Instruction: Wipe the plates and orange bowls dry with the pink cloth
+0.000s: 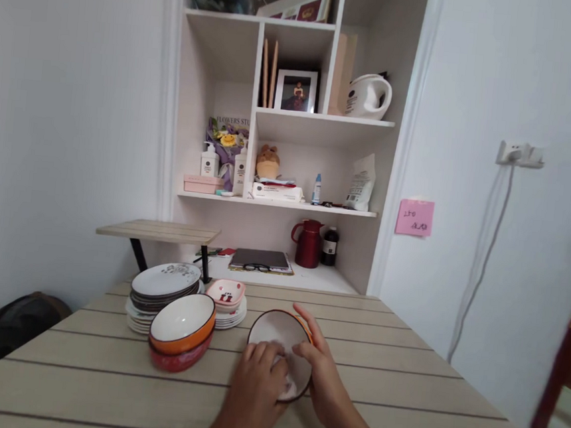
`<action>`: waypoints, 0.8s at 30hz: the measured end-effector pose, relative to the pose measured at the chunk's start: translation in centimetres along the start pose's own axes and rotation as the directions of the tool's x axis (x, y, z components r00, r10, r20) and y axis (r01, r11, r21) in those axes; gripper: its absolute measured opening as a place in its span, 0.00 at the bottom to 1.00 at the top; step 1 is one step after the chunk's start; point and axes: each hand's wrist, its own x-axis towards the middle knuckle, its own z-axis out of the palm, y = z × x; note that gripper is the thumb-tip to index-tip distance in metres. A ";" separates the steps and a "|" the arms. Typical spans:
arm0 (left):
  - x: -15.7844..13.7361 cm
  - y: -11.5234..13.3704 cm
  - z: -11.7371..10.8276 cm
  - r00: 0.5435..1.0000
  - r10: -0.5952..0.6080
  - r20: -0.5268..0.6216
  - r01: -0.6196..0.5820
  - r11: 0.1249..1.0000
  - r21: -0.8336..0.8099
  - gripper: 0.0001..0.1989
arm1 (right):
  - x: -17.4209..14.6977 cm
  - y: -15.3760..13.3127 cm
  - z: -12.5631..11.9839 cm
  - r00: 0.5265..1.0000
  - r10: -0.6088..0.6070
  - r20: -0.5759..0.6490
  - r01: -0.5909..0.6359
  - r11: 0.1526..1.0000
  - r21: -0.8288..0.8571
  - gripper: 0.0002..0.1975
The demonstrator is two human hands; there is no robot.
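A bowl (275, 326) with a white inside, a dark rim and an orange outer side is tilted toward me above the table's near middle. My right hand (320, 363) grips its right side, thumb over the rim and fingers along the outside. Curled fingers of my left hand (261, 378) reach inside the bowl; a pale patch shows beneath them, and what they hold, if anything, is hidden. To the left, an orange bowl (183, 322) sits in a red bowl (180, 359).
Behind those bowls stand stacked plates (167, 280) and small square dishes (226, 293) on white saucers (233, 317). A raised wooden stand (159, 231) is at the table's back left. Beyond the table (400, 384), shelves hold a red jug (309, 244) and a laptop (261, 260).
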 end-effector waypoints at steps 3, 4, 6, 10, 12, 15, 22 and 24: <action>0.0 0.4 -0.3 0.998 -0.057 -0.020 0.053 0.986 -0.157 0.18 | 0.0 0.1 0.0 0.999 -0.041 -0.011 0.041 0.999 -0.018 0.44; 0.0 0.5 -0.3 0.997 -0.070 -0.027 0.063 0.977 -0.202 0.18 | 0.0 0.1 -0.1 0.999 -0.051 -0.012 0.051 0.998 -0.021 0.44; -0.1 0.7 -0.2 0.995 -0.093 -0.023 0.083 0.955 -0.285 0.18 | 0.2 0.1 -0.2 0.997 -0.075 -0.014 0.075 0.997 -0.032 0.43; -0.1 1.1 -0.5 0.993 -0.122 -0.003 0.109 0.901 -0.419 0.16 | 0.7 0.1 -0.7 0.992 -0.124 -0.021 0.123 0.991 -0.057 0.39; 0.0 1.2 -1.0 0.992 -0.123 -0.011 0.103 0.875 -0.473 0.16 | 1.0 0.2 -1.1 0.990 -0.133 -0.048 0.131 0.990 -0.058 0.40; 0.1 1.3 -2.0 0.995 -0.100 -0.031 0.070 0.857 -0.511 0.17 | 1.6 0.3 -1.7 0.984 -0.141 -0.107 0.138 0.990 -0.030 0.40; -0.5 1.0 -2.0 0.993 0.019 0.116 0.033 0.902 -0.431 0.16 | 2.8 -0.3 -4.0 0.944 -0.070 -0.321 0.100 0.992 0.079 0.40; -0.5 0.9 -1.9 0.966 0.011 0.259 0.093 0.918 -0.386 0.20 | 3.0 -0.5 -4.4 0.918 -0.051 -0.394 0.104 0.988 0.116 0.39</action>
